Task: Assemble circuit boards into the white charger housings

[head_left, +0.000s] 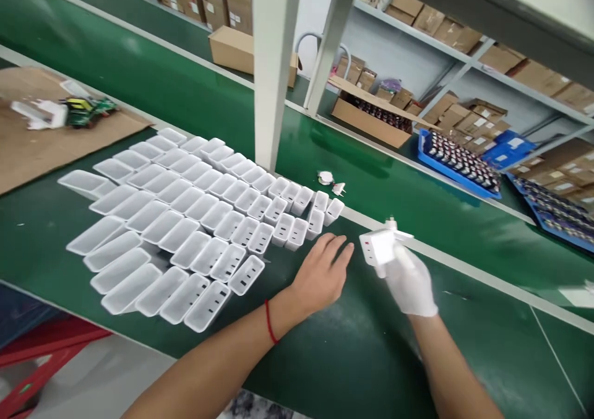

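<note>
My right hand (411, 283), in a white glove, grips a white charger (383, 247) with prongs at its top and port openings on the face turned left. Bare, with a red cord at the wrist, my left hand (325, 270) is held over the green table, fingers stretched and slightly apart, nothing in them. Just left of it, many white open plastic housings (185, 202) stand in tight rows, and those nearest the hand show port slots. Beyond the left hand lie two small white plug parts (326, 177).
A cardboard sheet (28, 140) at left carries circuit boards (88, 111) and white pieces. A pale post (273, 66) rises behind the housings. Farther back are a long carton (371, 116), blue trays (459, 162) of parts and shelves of boxes. A red stool (51, 351) stands lower left.
</note>
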A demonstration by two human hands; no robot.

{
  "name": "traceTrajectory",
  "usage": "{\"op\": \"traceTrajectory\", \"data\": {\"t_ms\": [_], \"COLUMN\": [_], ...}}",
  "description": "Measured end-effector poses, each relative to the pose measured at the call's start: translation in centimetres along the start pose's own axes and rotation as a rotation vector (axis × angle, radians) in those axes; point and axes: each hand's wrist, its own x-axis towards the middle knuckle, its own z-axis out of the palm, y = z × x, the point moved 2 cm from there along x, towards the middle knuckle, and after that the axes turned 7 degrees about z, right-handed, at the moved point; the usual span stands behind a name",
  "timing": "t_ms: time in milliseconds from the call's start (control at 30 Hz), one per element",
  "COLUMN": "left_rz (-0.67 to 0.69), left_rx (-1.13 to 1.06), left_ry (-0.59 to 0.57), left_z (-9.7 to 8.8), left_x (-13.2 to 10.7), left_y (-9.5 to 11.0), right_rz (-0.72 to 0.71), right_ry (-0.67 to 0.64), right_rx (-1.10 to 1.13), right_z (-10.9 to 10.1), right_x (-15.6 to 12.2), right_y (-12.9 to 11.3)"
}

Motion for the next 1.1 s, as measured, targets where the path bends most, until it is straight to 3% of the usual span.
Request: {"op": "traceTrajectory", "data": {"t_ms": [67,133,267,367,433,533,600,667,733,800,833,867,933,1000,1067,1100], "left_rz": [-0.005,-0.042,-0.059,-0.056,-0.057,-0.123,-0.143,-0.127,-0.113,-0.097,-0.087,-0.071,-0.026,0.011,0.008,-0.015], "left_rx": [0.185,0.312,0.423,0.516,0.597,0.624,0.586,0.55,0.523,0.473,0.441,0.407,0.333,0.239,0.137,0.095], "left_ry": [-0.135,-0.235,-0.281,-0.199,-0.172,-0.221,-0.247,-0.215,-0.136,-0.069,-0.054,-0.05,-0.064,-0.095,-0.14,-0.17], "left_z": [0.2,0.4,0.8,0.7,0.7,0.6,0.3,-0.1,-0.5,-0.5,-0.4,-0.3,0.0,0.0,-0.3,-0.4], "left_x": [0.1,0.1,0.2,0.2,0.2,0.2,0.2,0.2,0.3,0.2,0.2,0.1,0.0,0.1,0.2,0.3], "left_y": [-0.1,-0.3,-0.5,-0.4,-0.4,-0.7,-0.9,-0.8,-0.7,-0.5,-0.4,-0.3,0.1,0.4,0.5,0.5], "right_rz": [-0.038,-0.095,-0.173,-0.127,-0.033,0.075,0.139,0.199,0.2,0.05,-0.059,-0.19,-0.332,-0.343,-0.303,-0.206], "right_ry": [0.165,0.305,0.452,0.451,0.494,0.565,0.587,0.615,0.701,0.886,0.881,0.827,0.554,0.384,0.34,0.305], "right_rx": [-0.152,-0.5,-1.244,-1.295,-1.3,-1.299,-1.301,-1.342,-1.393,-1.387,-1.378,-1.391,-1.477,-1.551,-1.575,-1.597], "right_z": [-1.6,-3.1,-5.2,-7.1,-8.9,-11.7,-13.0,-13.3,-12.3,-9.8,-8.1,-6.1,-2.0,1.3,3.4,4.0], "right_x": [1.2,3.1,8.2,12.0,14.8,18.5,19.3,18.3,16.0,13.5,12.6,12.0,11.9,12.8,14.2,15.0], "right_y": [-0.9,-2.2,-4.6,-4.4,-2.8,0.3,1.5,1.3,-0.3,-2.6,-3.6,-4.5,-5.4,-5.4,-4.9,-4.5]}}
